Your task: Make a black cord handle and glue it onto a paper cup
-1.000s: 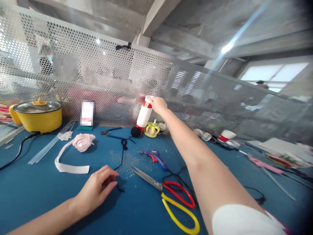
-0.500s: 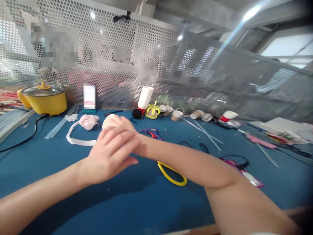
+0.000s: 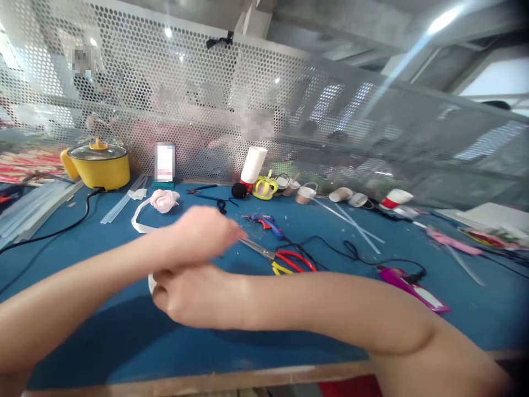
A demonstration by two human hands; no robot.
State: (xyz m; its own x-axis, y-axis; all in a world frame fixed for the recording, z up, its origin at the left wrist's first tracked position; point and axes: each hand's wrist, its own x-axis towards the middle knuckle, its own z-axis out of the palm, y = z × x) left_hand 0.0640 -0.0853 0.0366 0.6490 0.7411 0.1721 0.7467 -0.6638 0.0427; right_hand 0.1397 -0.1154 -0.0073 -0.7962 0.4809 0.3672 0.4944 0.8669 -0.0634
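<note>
My right hand (image 3: 202,298) is closed around a white round thing, perhaps a ribbon roll (image 3: 152,283), of which only the edge shows at the left of the fingers. Just above it my left hand (image 3: 202,234) is curled and crosses over the right hand, blurred by motion; its fingers are mostly hidden, and what they hold cannot be made out. Beyond the left wrist lies a pale pink fabric rose (image 3: 164,200), with a loop of white ribbon (image 3: 142,226) passing out of sight behind the left forearm. Red-and-yellow-handled scissors (image 3: 264,252) lie right of my hands.
A blue glue gun (image 3: 264,221) and its cable lie behind the scissors. At the back stand a yellow electric pot (image 3: 103,170), a phone (image 3: 165,162), a yellow-green crown-shaped thing (image 3: 265,187) and several small cups. A purple power strip (image 3: 413,289) lies right; a perforated panel (image 3: 185,110) rises behind.
My right hand has come down and nearer with the white round thing. My left hand has moved up, now above the right hand. More of the scissors and glue gun shows.
</note>
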